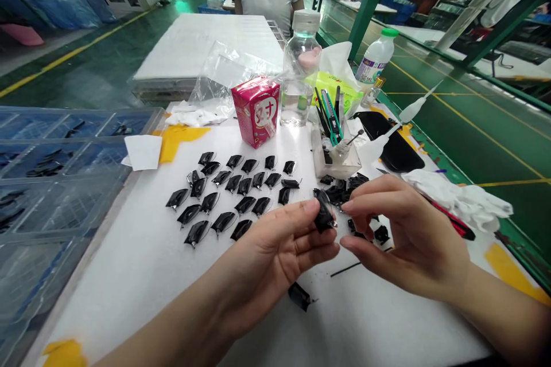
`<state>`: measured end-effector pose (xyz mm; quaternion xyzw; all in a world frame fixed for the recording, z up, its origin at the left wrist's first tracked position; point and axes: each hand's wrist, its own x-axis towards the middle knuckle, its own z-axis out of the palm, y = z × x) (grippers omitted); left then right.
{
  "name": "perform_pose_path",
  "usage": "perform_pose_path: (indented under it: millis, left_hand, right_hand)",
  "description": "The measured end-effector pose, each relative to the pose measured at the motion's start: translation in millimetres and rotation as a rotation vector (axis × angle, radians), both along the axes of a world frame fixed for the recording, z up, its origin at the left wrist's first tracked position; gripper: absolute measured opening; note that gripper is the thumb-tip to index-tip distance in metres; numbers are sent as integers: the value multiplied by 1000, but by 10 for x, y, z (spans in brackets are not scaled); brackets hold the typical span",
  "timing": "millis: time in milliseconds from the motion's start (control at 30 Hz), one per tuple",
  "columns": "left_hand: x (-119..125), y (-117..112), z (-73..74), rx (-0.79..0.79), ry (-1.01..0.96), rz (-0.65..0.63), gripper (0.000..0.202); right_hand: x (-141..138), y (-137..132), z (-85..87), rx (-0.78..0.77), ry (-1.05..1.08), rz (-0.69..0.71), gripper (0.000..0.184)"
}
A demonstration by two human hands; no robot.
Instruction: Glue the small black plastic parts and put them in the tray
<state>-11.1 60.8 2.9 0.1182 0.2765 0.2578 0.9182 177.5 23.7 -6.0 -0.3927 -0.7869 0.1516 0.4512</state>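
Left hand [279, 246] pinches the black part [323, 215] between thumb and fingertips above the white table [142, 264]. Right hand [400, 235] curls half-open just beside it. Bare surface lies near-left, with rows of black pieces [232, 195] behind. The part's long axis stands steep, its top leaning far-left.

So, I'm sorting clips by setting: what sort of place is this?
Probably a factory assembly floor: rows of small glossy black plastic parts on a white worktable, clear compartment trays, yellow floor lines.

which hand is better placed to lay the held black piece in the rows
Left, probably: the left hand pinches the black piece and the rows lie on its side; the right hand is farther from them.
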Motion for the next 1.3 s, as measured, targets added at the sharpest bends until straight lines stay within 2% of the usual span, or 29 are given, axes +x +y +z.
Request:
perform_pose_path:
  millis: [133,433,567,867,967,1100,1300]
  left_hand:
    - [-1,-11,-13,-70,21,-30,12]
    - [11,-23,12,-62,58,-66,16]
    - [11,-16,-9,-11,72,-90,16]
    - [-2,-34,-60,53,117,-134,11]
    - [-16,-26,-65,81,77,-176,14]
    - [-38,7,-50,106,26,-185,18]
    - [-33,36,8,252,98,-172,11]
  right_hand:
    - [4,-6,3,-8,-8,9,37]
    - [-1,-28,1,4,-33,-2,38]
    - [6,-7,32,57,-104,1,41]
    - [23,29,72,204,-353,-11,21]
    - [39,24,107,245,-373,-2,19]
    - [79,29,154,298,-360,19,25]
    - [89,-2,127,311,-348,-14,26]
